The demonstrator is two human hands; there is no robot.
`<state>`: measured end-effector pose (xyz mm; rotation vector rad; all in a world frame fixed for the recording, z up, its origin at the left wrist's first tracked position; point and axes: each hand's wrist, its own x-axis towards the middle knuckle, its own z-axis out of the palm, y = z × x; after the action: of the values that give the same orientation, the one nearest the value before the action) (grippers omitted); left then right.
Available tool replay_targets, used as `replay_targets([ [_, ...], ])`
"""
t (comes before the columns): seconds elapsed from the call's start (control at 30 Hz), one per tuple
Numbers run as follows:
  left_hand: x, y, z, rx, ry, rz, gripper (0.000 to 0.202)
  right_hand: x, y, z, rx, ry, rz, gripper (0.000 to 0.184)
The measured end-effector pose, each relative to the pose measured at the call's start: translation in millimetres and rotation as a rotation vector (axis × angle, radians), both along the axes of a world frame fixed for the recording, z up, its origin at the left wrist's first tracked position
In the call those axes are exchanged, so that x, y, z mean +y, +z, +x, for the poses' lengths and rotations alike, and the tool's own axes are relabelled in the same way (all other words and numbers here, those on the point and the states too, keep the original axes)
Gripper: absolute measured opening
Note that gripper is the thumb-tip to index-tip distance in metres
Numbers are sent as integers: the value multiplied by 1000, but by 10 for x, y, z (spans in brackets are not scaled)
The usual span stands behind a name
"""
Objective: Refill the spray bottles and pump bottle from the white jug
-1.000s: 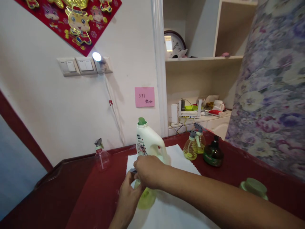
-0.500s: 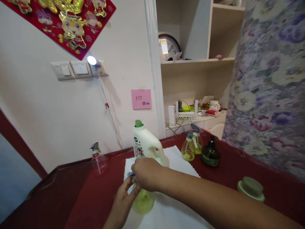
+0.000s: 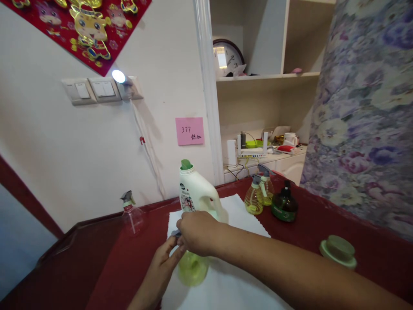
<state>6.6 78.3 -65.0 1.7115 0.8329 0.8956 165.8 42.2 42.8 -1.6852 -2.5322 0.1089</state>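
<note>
Both my hands on the green spray bottle, near middle of the worktop

Nearest, my left hand point(image 3: 161, 269) steadies the green spray bottle point(image 3: 192, 269) on the white cloth point(image 3: 245, 217), fingers closed against its neck; my right hand point(image 3: 195, 232) covers the grey nozzle point(image 3: 176, 234), fingers pinching it. Just beyond stands the white detergent jug point(image 3: 195, 191). A green lid point(image 3: 338, 251) lies to the right. Farther right sit two yellow spray bottles point(image 3: 258, 196) and a dark bottle point(image 3: 284, 204); far left, a clear spray bottle point(image 3: 131, 213)
</note>
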Motion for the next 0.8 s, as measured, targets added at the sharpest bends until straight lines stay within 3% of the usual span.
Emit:
replay_targets([
  [0.23, -14, -34, 163, 44, 242, 75, 39, 17, 7, -25, -7, -5, -21, 24],
  [0.53, 8, -124, 20, -38, 61, 22, 35, -5, 16, 13, 14, -8, -29, 26],
  [0.8, -6, -130, 76, -19, 198, 103, 47, 5, 25, 1, 16, -7, -33, 27],
])
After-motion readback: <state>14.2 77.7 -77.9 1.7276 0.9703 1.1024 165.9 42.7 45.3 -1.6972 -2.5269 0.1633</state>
